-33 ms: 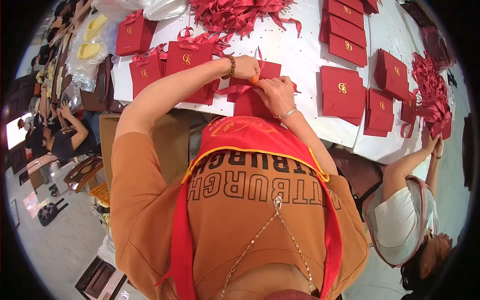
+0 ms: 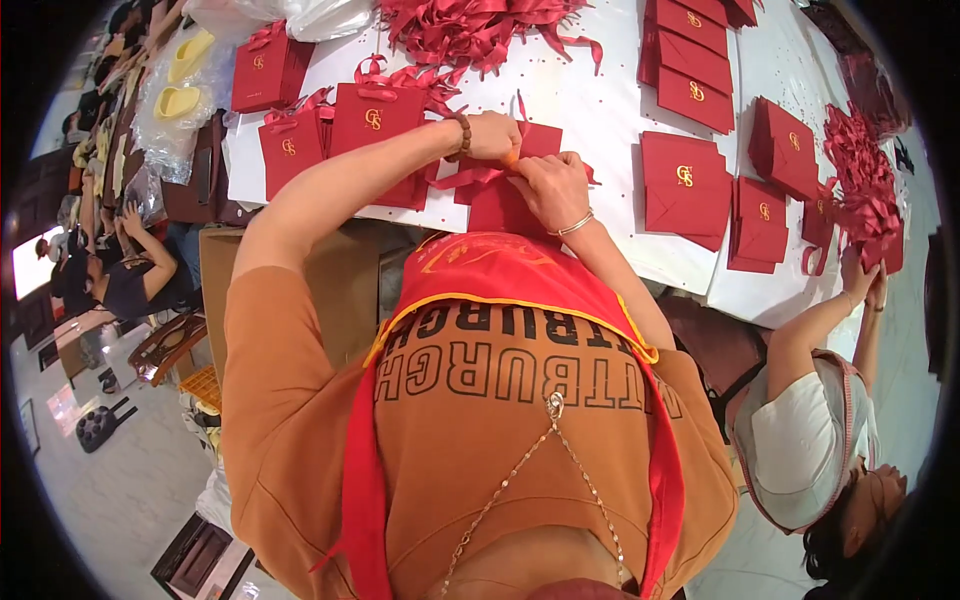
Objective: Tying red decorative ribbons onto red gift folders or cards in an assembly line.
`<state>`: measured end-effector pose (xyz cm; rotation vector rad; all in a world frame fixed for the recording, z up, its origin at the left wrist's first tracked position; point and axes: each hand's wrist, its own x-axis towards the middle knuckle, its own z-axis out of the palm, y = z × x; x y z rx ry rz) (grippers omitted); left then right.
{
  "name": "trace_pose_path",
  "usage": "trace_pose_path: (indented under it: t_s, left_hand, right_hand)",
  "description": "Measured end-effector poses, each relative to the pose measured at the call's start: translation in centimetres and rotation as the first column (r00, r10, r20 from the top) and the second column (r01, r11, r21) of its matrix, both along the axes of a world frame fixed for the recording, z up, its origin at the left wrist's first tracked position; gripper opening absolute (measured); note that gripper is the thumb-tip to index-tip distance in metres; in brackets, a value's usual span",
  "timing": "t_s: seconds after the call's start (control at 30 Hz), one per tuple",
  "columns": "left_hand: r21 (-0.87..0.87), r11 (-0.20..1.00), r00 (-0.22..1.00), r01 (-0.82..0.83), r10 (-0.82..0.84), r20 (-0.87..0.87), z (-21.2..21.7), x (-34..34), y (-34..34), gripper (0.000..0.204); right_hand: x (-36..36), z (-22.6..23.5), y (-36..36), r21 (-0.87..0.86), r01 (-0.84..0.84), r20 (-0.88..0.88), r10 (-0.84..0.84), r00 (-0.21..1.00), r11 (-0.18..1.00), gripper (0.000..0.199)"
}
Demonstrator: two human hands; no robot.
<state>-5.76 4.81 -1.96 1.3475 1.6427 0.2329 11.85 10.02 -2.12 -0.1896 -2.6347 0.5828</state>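
A: Entry for the white table (image 2: 600, 110). What was recorded, largest item first?

B: The table was noted as nearly covered in red stock. A heap of loose red ribbon (image 2: 470, 25) was logged at the far edge, and a second ribbon heap (image 2: 865, 170) at the right, where a co-worker's hands (image 2: 868, 285) were raised to it.

A: And the counts?

B: Three made-up red gift bags (image 2: 375, 125) with gold emblems were counted at the left, handles up. At least six flat red bags were counted to the right, the nearest (image 2: 685, 185) lying just beside the work; the overlapping stacks could not be counted exactly. Two yellow items in clear plastic (image 2: 180, 80) were seen at the far left.

A: The step in hand?

B: It was judged that a ribbon handle was being fitted to the red bag (image 2: 500, 205) lying flat at the near table edge, directly ahead of the chest. The left hand (image 2: 492, 135) was closed in a pinch at the bag's top edge, ribbon (image 2: 460, 180) trailing beneath it. The right hand (image 2: 552, 188) was pressed on the bag, fingers curled; whether anything was gripped in it could not be told.

A: The next move?

B: Judged to call for fine work: the ribbon end held taut and drawn through at the top edge while the bag was kept flat.
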Motion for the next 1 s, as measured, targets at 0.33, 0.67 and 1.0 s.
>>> trace_pose_path:
  t_s: [0.33,0.67,1.0]
  left_hand:
    - [-0.123,0.67,0.64,-0.732,0.738,0.212,0.6,1.8,-2.2,0.042]
    - [0.246,0.862,0.896,-0.443,0.418,0.149,2.4,1.8,-7.6,0.071]
    - [0.001,0.741,0.603,-0.671,0.544,0.584,8.6,-3.4,-15.1,0.023]
  right_hand:
    - [0.0,0.3,1.4,-0.238,0.138,0.189,-0.093,0.978,0.961,0.014]
    - [-1.0,-0.3,2.9,-0.343,0.189,0.304,-0.082,0.949,0.92,0.026]
    - [-1.1,-1.6,3.6,-0.349,0.237,0.409,-0.081,0.909,0.907,0.029]
